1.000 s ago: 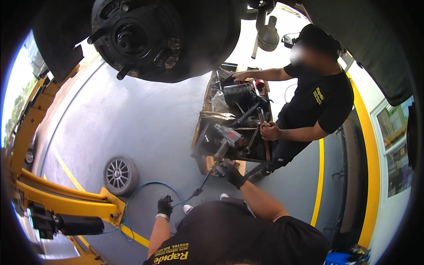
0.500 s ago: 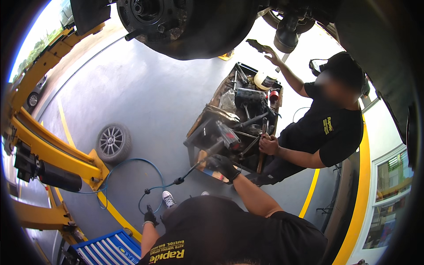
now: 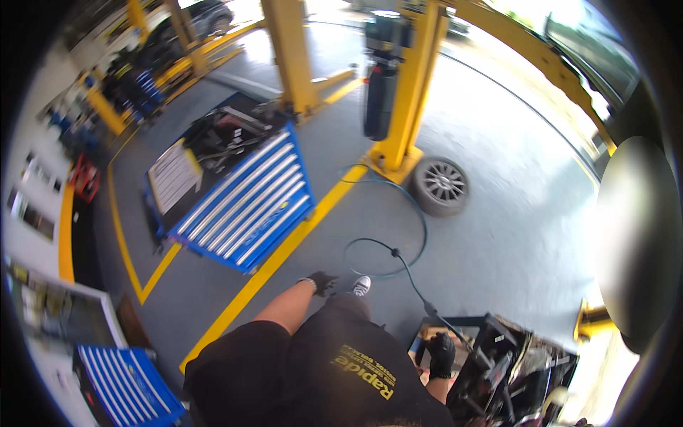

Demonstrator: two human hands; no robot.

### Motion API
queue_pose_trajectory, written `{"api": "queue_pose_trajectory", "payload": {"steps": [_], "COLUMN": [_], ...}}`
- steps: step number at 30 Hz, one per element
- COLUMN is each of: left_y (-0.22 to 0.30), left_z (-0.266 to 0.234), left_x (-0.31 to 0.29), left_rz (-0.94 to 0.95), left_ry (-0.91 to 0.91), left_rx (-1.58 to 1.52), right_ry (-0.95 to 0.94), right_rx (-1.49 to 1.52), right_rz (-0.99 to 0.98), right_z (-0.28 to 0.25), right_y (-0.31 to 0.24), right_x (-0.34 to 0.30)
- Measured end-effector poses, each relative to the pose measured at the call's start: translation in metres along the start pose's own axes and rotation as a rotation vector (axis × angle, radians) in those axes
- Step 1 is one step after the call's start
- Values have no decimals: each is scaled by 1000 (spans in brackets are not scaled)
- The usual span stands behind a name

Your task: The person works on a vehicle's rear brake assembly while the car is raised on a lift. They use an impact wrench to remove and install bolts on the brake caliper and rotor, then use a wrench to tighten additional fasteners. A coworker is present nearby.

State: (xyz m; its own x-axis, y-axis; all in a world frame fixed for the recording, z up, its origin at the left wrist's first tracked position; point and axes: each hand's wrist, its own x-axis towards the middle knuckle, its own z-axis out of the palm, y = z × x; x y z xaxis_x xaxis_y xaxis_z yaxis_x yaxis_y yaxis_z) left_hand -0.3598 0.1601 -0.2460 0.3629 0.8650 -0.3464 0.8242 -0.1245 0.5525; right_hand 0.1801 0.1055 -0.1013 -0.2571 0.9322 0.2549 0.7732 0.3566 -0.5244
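Observation:
My left hand (image 3: 321,282), in a black glove, hangs beside my leg near my shoe (image 3: 361,286); its fingers are stretched out and nothing shows in them. On the other side, my right hand (image 3: 441,354), gloved too, is at the near edge of the tool cart (image 3: 418,334), next to a piece of cardboard (image 3: 429,332). Its fingers seem curled, but blur hides whether they hold anything. A blue-green air hose (image 3: 410,276) runs from the floor up to the cart, passing close to that hand. Dark tools (image 3: 509,388) fill the cart, too smeared to name singly.
A blue drawer cabinet (image 3: 245,203) with tools on top stands ahead at left, and another blue cabinet (image 3: 128,388) at lower left. Beyond the hose loop lies a wheel (image 3: 441,186) beside a yellow lift post (image 3: 405,99). A yellow line (image 3: 277,263) crosses the grey floor.
My view has swung left, so the cart now sits at lower right and the blue cabinet shows fully. The co-worker is out of view. My right hand is now at the cart's edge.

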Motion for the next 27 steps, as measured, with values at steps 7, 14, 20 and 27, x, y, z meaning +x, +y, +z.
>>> {"api": "queue_pose_trajectory", "payload": {"steps": [7,14,20,27], "left_y": [-20,-55,-92,-168], "left_z": [-11,-55,-220,-327], "left_x": [-59,-136,-229,-305], "left_rz": [-201,-293,-621,-606], "left_ry": [443,679,1411,1272], "left_rx": [-272,155,-349,479], "right_ry": [-198,-356,-550,-716], "right_rx": [776,736,1043,880], "right_rz": [485,334,642,342], "right_z": [42,79,158,227], "right_y": [-29,-110,-189,-282], "right_x": [105,163,169,168]}}
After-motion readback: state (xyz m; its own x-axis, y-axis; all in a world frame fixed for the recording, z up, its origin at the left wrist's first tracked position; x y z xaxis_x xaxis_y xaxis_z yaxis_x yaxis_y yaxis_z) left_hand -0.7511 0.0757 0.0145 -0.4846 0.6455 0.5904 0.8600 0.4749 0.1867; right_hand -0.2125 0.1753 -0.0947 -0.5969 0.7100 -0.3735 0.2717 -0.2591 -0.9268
